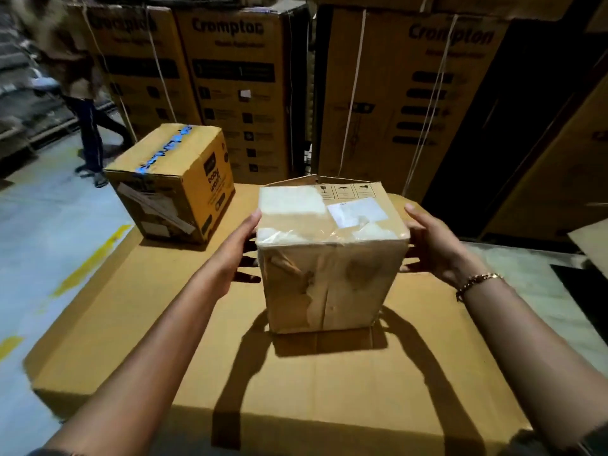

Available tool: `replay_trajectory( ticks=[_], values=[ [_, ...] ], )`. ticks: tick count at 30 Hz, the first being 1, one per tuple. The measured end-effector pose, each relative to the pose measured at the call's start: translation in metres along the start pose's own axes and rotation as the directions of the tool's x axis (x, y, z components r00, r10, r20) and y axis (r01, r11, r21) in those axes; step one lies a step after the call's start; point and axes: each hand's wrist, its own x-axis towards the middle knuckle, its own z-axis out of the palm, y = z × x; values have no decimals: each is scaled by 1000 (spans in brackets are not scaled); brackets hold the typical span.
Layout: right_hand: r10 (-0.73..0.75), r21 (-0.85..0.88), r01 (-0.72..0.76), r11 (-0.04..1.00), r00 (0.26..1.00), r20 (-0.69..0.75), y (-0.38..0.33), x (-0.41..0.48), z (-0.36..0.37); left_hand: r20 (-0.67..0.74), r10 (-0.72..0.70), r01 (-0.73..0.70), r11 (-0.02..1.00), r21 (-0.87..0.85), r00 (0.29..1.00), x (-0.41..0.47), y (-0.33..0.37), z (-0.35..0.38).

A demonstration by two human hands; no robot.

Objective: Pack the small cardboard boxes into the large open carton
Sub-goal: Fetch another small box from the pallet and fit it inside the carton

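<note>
A small brown cardboard box with clear tape and white labels on top stands upright in the middle of the view. My left hand presses on its left side, thumb at the top edge, fingers fairly straight. My right hand, with a bracelet on the wrist, lies against its right side in the same way. The box's base meets its shadow on a wide flat brown cardboard surface. A second small box, with blue tape on top, sits on that surface at the back left.
Tall printed cartons bound with string stand in a wall behind the surface. Another person walks on the grey floor at far left, which has yellow marks. Dark cartons rise at right.
</note>
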Motion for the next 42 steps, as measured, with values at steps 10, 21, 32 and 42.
replay_trajectory(
  ticks=[10, 21, 32, 42],
  values=[
    [-191, 12, 191, 982, 982, -15, 51, -22, 9, 118, 214, -192, 966, -174, 970, 7, -30, -9],
    [203, 175, -173, 969, 965, -167, 137, -24, 43, 36, -83, 81, 996, 34, 996, 11, -106, -5],
    [46, 2, -48, 999, 960, -274, 123, -36, 64, 138, 43, -52, 996, 66, 990, 26, -105, 45],
    [-117, -38, 119, 992, 783, -611, 153, -123, -55, 306, 264, -343, 907, 243, 915, -7, -72, 184]
  ],
)
